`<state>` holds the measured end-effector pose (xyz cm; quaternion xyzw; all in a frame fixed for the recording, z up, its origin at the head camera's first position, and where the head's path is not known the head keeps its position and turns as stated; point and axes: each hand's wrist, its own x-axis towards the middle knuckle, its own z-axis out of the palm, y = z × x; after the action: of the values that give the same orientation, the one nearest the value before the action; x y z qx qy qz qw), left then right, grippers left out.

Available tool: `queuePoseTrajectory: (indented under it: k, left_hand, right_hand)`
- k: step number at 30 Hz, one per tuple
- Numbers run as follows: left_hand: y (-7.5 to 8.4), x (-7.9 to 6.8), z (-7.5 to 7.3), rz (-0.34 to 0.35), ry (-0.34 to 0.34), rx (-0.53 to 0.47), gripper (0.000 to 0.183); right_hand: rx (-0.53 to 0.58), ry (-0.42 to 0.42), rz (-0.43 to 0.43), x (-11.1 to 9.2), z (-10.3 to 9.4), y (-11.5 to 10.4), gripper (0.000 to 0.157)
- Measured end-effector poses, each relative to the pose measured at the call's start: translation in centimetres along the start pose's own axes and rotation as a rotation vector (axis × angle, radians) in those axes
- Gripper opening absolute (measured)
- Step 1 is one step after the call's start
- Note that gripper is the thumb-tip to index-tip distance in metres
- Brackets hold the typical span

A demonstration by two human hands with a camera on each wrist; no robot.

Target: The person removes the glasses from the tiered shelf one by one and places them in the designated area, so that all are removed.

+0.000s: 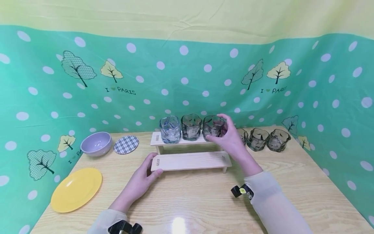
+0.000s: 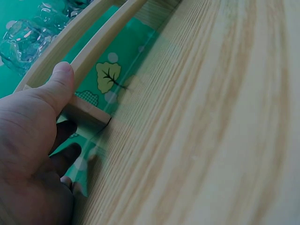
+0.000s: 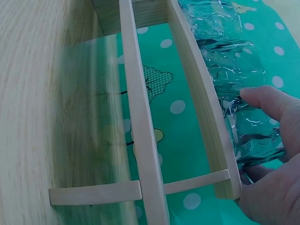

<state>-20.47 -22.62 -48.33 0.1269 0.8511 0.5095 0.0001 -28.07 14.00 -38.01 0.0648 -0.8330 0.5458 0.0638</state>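
While glass (image 1: 210, 126) upright, long rack (image 1: 190, 161) crosswise.

Right of centre in the head view, I lose part of a smoky glass (image 1: 243, 134) on the worktop (image 1: 198, 198) behind the right hand (image 1: 231, 138). Marks (image 1: 158, 162) on the wooden stand (image 1: 191, 161), centre frame: too small for me to read. Both sleeves (image 1: 280, 201) run off the bottom edge. Left wrist view: left edge crops the left hand (image 2: 33, 140), top edge the row of glasses (image 2: 28, 44). Right wrist: right hand cropped too.
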Motion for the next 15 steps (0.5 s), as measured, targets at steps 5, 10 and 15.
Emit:
queuePoseTrajectory:
  k: [5,10,15]
  left_hand:
    - [0.07,0.02,-0.09,-0.003,0.001,0.004,0.067]
    - [0.05,-0.01,-0.15,0.001,0.006,0.008,0.067]
    - [-0.08,-0.06,-0.13,-0.005,0.009,0.011,0.068]
  right_hand:
    - [-0.006,0.01,0.012,-0.02,0.21,-0.09,0.108]
    - [-0.003,0.012,0.025,-0.07,0.25,-0.21,0.108]
    - [0.012,0.002,0.017,-0.33,0.15,-0.29,0.106]
